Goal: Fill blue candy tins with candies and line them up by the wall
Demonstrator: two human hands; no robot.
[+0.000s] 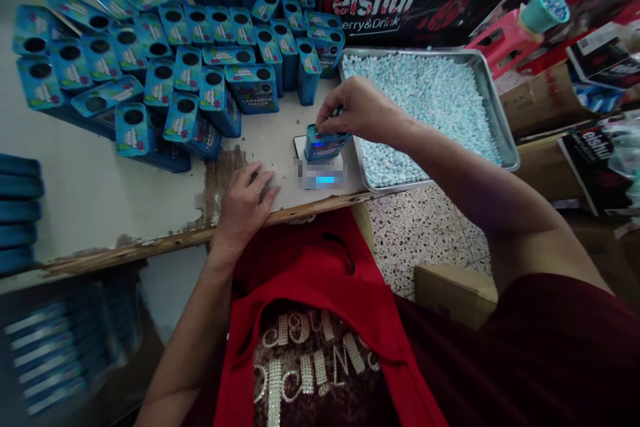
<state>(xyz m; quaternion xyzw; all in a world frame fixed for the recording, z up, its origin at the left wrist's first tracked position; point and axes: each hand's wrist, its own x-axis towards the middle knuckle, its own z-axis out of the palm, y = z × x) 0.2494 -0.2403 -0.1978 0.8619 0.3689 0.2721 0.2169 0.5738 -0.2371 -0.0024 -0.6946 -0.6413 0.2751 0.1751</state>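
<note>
A blue candy tin point(325, 145) stands on a small digital scale point(333, 175) with a lit blue display. Over the tin's top is my right hand point(356, 110), its fingers pinched together at the opening; whatever they hold is hidden. My left hand point(246, 203) lies on the table's front edge, fingers spread and holding nothing. Beside the scale, on the right, a metal tray point(510, 153) is filled with small pale blue and white candies point(440, 100). My right forearm passes above the tray.
Many blue tins point(187, 70) with round dark openings crowd the table's point(145, 207) back and left. More tins lie stacked at the far left point(19, 213). Behind the tray stands a black carton point(425, 10). A pink stand point(510, 43) carries a turquoise cup point(545, 8) of candies.
</note>
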